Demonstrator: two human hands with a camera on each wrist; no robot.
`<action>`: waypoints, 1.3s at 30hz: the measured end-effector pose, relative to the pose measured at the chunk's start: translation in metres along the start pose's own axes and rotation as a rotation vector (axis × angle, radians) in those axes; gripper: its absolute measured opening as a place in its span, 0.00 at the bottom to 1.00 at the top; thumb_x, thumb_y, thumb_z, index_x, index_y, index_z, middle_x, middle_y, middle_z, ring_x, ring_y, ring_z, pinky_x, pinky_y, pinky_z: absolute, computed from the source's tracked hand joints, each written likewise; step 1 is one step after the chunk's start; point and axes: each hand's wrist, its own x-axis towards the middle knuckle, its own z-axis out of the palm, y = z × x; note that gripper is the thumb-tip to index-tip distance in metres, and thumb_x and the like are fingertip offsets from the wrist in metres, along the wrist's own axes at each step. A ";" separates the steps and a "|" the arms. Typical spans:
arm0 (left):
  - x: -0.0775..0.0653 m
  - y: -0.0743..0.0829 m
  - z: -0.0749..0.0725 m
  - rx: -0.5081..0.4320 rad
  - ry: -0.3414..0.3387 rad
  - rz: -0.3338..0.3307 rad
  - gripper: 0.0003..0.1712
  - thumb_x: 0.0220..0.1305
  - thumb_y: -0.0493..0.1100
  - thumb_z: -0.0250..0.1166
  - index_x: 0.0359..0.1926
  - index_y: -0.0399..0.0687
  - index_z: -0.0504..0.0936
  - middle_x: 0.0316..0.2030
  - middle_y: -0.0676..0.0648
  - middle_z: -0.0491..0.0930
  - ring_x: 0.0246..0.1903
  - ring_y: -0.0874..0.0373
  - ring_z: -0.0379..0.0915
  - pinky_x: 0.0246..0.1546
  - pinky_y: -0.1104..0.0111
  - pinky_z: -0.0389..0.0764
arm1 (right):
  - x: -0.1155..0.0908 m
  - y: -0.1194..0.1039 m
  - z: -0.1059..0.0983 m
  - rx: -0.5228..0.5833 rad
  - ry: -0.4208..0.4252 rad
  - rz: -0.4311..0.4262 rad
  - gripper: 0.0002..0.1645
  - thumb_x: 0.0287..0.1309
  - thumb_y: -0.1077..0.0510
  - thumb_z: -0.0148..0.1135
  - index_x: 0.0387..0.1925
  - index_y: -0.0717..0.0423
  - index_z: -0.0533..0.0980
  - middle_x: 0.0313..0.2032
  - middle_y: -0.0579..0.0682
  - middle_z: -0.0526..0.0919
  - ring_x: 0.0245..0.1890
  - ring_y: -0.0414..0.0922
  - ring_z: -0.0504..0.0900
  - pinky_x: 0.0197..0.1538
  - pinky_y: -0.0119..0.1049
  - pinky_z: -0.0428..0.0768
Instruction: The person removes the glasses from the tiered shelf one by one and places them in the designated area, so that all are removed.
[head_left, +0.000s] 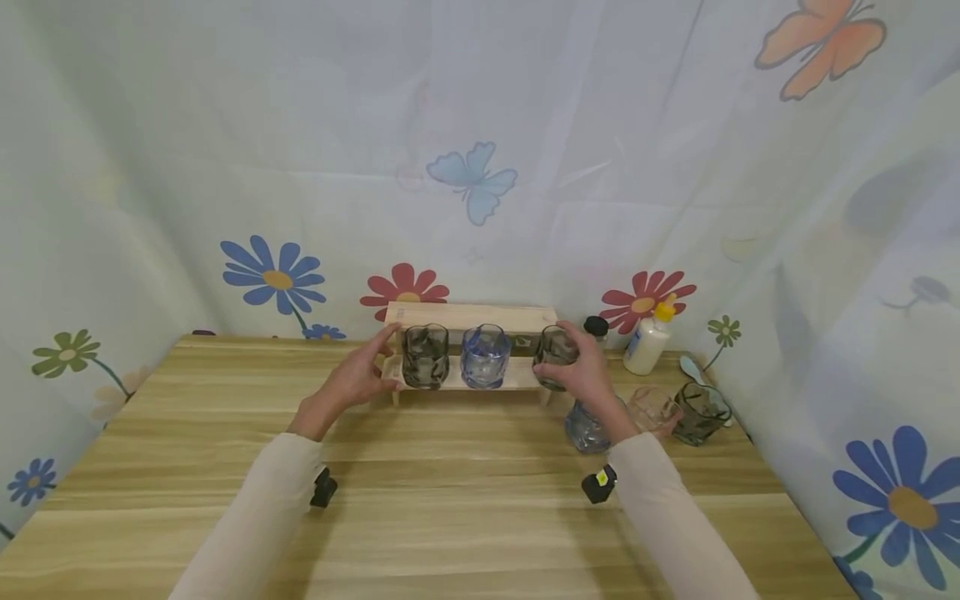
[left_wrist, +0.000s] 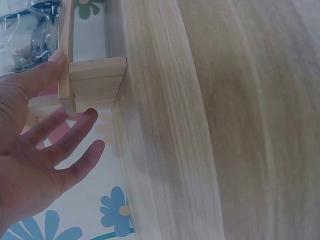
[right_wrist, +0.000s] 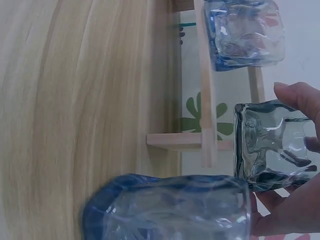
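A low wooden two-step rack (head_left: pixel 472 315) stands at the back of the table. Its lower board bears a dark grey glass (head_left: pixel 426 357) on the left and a blue-tinted glass (head_left: pixel 485 357) mid-board. My left hand (head_left: pixel 358 373) grips the rack's left end; in the left wrist view the thumb lies over the board, with fingers (left_wrist: pixel 75 132) on its other side. My right hand (head_left: pixel 585 367) holds another grey glass (right_wrist: pixel 272 145) between thumb and fingers, its base close over the board's right end. A second blue glass (head_left: pixel 587 427) stands on the table, partly hidden by my right wrist.
To the right stand a pink-tinted glass (head_left: pixel 651 408) and a grey glass (head_left: pixel 701 414). Behind them are a white bottle with a yellow top (head_left: pixel 647 343), a black-capped container (head_left: pixel 596 327) and a pale spoon (head_left: pixel 691 368). A patterned curtain (head_left: pixel 337 208) hangs behind the table.
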 end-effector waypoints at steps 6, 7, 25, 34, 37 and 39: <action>-0.001 -0.001 0.000 -0.001 0.006 0.003 0.58 0.57 0.41 0.75 0.79 0.58 0.47 0.61 0.31 0.74 0.41 0.40 0.82 0.44 0.48 0.81 | -0.013 -0.009 -0.013 -0.038 0.008 -0.027 0.49 0.54 0.56 0.75 0.73 0.51 0.61 0.68 0.65 0.63 0.66 0.63 0.65 0.64 0.64 0.67; -0.001 -0.002 0.000 -0.001 0.004 0.002 0.58 0.57 0.41 0.75 0.79 0.58 0.48 0.61 0.31 0.74 0.41 0.40 0.82 0.44 0.48 0.81 | -0.015 -0.010 -0.015 -0.046 0.008 -0.031 0.49 0.53 0.56 0.75 0.73 0.51 0.61 0.68 0.65 0.63 0.66 0.63 0.65 0.64 0.64 0.67; -0.002 -0.003 0.000 -0.009 -0.001 0.014 0.58 0.57 0.41 0.75 0.79 0.58 0.48 0.61 0.31 0.74 0.41 0.41 0.83 0.42 0.49 0.81 | -0.073 -0.012 -0.042 -0.112 0.055 -0.102 0.50 0.51 0.57 0.77 0.73 0.50 0.64 0.66 0.63 0.68 0.61 0.62 0.70 0.57 0.62 0.72; -0.002 -0.001 -0.002 -0.006 0.002 0.008 0.59 0.56 0.42 0.76 0.79 0.59 0.47 0.62 0.31 0.74 0.41 0.40 0.83 0.43 0.49 0.81 | -0.097 -0.014 -0.050 -0.187 0.085 -0.089 0.49 0.47 0.55 0.80 0.70 0.52 0.67 0.61 0.64 0.74 0.57 0.61 0.74 0.53 0.63 0.73; -0.001 -0.001 -0.001 -0.011 -0.001 0.012 0.59 0.56 0.42 0.76 0.79 0.59 0.47 0.62 0.31 0.73 0.41 0.41 0.83 0.43 0.49 0.81 | -0.103 -0.013 -0.051 -0.186 0.092 -0.095 0.49 0.46 0.55 0.80 0.70 0.53 0.67 0.60 0.65 0.75 0.57 0.61 0.74 0.54 0.62 0.73; 0.000 -0.001 -0.001 -0.015 -0.001 0.014 0.59 0.56 0.42 0.76 0.79 0.59 0.47 0.62 0.31 0.73 0.41 0.41 0.83 0.42 0.49 0.81 | -0.108 -0.013 -0.052 -0.188 0.099 -0.098 0.49 0.45 0.55 0.81 0.69 0.52 0.68 0.59 0.64 0.75 0.58 0.60 0.74 0.55 0.61 0.73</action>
